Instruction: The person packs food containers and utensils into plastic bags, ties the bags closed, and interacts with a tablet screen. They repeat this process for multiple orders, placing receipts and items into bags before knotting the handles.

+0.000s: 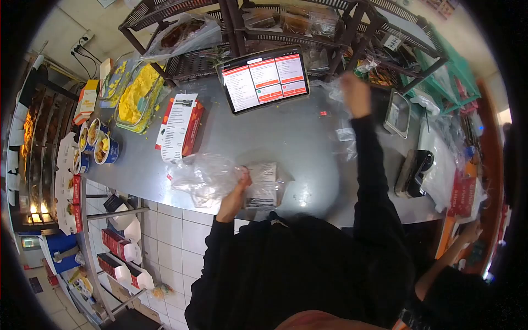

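My left hand [236, 197] is closed on a crumpled clear plastic bag [201, 179] near the front edge of the steel table [308, 137]. Right beside it lies a wrapped package with a printed receipt [265, 186] on top; the contents do not show. My right arm stretches far across the table, and my right hand [356, 94] is by the dark shelf rack at the back. Clear plastic [333, 91] lies close to its fingers, which are smeared, so I cannot make out a grip. A red box with a receipt [179, 127] stands left of the bag.
A tablet [265, 81] leans against the dark rack [192, 63]. On the left are a tub of yellow food [138, 99], several filled cups [105, 149] and a lit oven [33, 165]. A metal pan [397, 114] and black device [413, 173] sit right. Another person's arm [454, 250] shows.
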`<state>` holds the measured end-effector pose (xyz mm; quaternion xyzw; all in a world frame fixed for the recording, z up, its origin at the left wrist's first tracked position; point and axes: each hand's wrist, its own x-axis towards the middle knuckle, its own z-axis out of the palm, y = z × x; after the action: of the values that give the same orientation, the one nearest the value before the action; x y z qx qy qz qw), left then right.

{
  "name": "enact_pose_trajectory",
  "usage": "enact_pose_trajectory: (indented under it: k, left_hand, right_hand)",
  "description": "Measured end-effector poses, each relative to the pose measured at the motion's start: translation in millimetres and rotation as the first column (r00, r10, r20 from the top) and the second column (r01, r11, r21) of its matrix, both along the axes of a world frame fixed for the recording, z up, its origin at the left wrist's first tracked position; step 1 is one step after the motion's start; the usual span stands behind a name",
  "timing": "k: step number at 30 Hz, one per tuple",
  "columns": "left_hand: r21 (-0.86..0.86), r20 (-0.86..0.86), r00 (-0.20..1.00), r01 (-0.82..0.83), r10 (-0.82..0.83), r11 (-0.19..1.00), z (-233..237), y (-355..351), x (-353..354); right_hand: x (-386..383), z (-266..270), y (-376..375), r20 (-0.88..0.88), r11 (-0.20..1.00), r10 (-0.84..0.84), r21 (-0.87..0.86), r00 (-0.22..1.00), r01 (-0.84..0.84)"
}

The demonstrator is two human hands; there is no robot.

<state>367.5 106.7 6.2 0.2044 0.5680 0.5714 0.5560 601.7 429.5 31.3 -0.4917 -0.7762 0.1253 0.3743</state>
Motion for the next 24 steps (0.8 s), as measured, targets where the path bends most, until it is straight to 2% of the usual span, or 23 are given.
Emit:
enact_pose_trajectory:
  k: [1, 2, 3, 4, 7, 10, 13, 14, 19, 24]
  left_hand:
    - [0.125, 0.017, 0.995, 0.095, -0.097, 0.988, -10.7, -1.9, -5.5]
    - [0.182, -0.086, 0.976, 0.212, -0.199, 0.96, 2.0, -1.6, -10.4]
    - [0.224, -0.193, 0.937, 0.33, -0.29, 0.917, 18.8, -1.9, -14.6]
    - [0.246, -0.167, 0.917, 0.395, -0.363, 0.885, 27.6, -0.9, -20.7]
    - [0.293, -0.115, 0.828, 0.556, -0.549, 0.777, 40.3, -0.2, -42.9]
    - [0.264, -0.129, 0.762, 0.644, -0.635, 0.719, 39.3, -9.1, -59.8]
    - [0.219, -0.171, 0.704, 0.709, -0.689, 0.67, 29.0, -7.6, -68.1]
    - [0.208, -0.177, 0.689, 0.724, -0.703, 0.657, 25.6, -5.7, -69.2]
    - [0.192, -0.235, 0.645, 0.764, -0.727, 0.616, 12.8, 15.8, -67.9]
    - [0.094, -0.242, 0.748, 0.653, -0.619, 0.752, 21.1, 13.2, -62.1]
  right_hand:
    - [-39.5, -18.5, -0.4, 0.098, 0.839, 0.313, 0.437, 0.945, -0.323]
    - [-75.8, -17.4, -9.7, 0.1, 0.827, 0.465, 0.305, 0.879, -0.472]
    - [-105.1, -14.6, -22.7, 0.277, 0.817, 0.446, 0.263, 0.851, -0.513]
    - [-127.0, -20.2, -23.6, 0.4, 0.786, 0.401, 0.311, 0.824, -0.534]
    - [-147.2, -49.4, -31.8, 0.57, 0.805, 0.158, 0.399, 0.807, -0.439]
    - [-119.0, -69.2, -73.5, 0.5, 0.793, 0.49, 0.085, 0.714, -0.604]
    - [-108.1, -46.3, -74.8, 0.298, 0.783, 0.559, 0.116, 0.774, -0.61]
    - [-108.9, -39.7, -70.0, 0.325, 0.827, 0.482, 0.136, 0.814, -0.545]
    - [-128.7, -41.3, -57.0, 0.316, 0.835, 0.467, 0.15, 0.826, -0.53]
    - [-135.5, -56.2, -61.6, 0.295, 0.832, 0.514, 0.059, 0.806, -0.552]
